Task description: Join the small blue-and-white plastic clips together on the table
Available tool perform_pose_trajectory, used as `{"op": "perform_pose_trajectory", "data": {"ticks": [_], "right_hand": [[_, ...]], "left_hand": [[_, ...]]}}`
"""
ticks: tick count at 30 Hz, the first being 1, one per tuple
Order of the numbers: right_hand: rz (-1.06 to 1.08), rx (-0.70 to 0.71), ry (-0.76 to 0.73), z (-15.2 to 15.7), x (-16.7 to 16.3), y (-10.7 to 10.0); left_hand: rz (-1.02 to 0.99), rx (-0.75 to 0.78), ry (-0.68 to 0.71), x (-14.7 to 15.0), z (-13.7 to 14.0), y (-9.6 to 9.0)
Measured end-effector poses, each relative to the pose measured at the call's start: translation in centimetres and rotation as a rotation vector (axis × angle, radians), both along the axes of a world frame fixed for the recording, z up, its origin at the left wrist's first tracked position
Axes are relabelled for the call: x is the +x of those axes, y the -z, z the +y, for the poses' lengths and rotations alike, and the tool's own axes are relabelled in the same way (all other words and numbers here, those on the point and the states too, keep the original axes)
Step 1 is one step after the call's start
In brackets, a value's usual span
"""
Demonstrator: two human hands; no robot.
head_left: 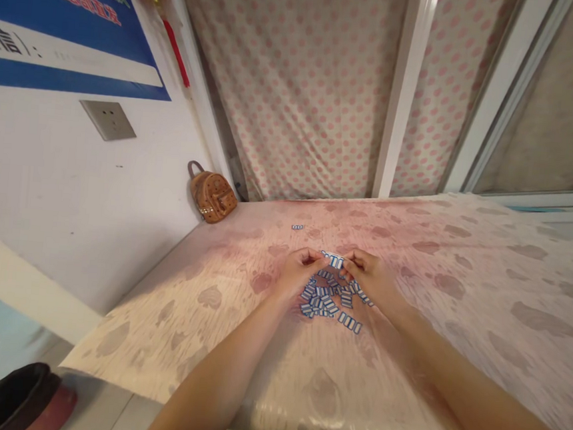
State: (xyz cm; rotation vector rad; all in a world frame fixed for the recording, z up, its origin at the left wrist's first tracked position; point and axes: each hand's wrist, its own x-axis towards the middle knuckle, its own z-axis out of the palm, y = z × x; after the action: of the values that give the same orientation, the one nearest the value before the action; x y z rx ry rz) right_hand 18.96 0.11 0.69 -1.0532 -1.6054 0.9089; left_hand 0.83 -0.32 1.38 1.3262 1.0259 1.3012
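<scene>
Between my two hands is a small white strip with blue bars [334, 261], pinched at both ends just above the table. My left hand [303, 268] grips its left end, thumb and fingers closed. The right end is held by my right hand [364, 273], also in a pinch. Beneath and in front of my hands lies a loose pile of similar blue-and-white strips [321, 304], several overlapping. One strip [349, 323] rests at the near right side of the pile. Farther back, a single strip [297, 227] lies apart. What is printed on them is too small to read.
A patterned cover lies over the table [228, 303]. A small brown backpack-shaped bag [212, 196] stands at the back left against the wall. Behind the table hangs a dotted curtain [301, 96]. A dark bin-like object [14, 398] is on the floor at lower left.
</scene>
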Motion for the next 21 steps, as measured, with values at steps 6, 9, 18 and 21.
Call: {"op": "perform_pose_trajectory", "data": {"ticks": [6, 9, 18, 21], "right_hand": [[0.018, -0.002, -0.026, 0.17, -0.06, 0.41], [0.020, -0.006, -0.031, 0.16, -0.06, 0.33], [0.007, 0.002, -0.044, -0.15, -0.14, 0.00], [0.000, 0.006, -0.041, -0.19, -0.14, -0.01]], "left_hand": [[0.003, -0.001, -0.027, 0.30, -0.02, 0.39], [0.014, 0.008, -0.055, 0.46, -0.08, 0.61], [0.024, 0.047, -0.126, 0.87, -0.55, 0.56], [0.024, 0.058, -0.147, 0.98, -0.67, 0.40]]}}
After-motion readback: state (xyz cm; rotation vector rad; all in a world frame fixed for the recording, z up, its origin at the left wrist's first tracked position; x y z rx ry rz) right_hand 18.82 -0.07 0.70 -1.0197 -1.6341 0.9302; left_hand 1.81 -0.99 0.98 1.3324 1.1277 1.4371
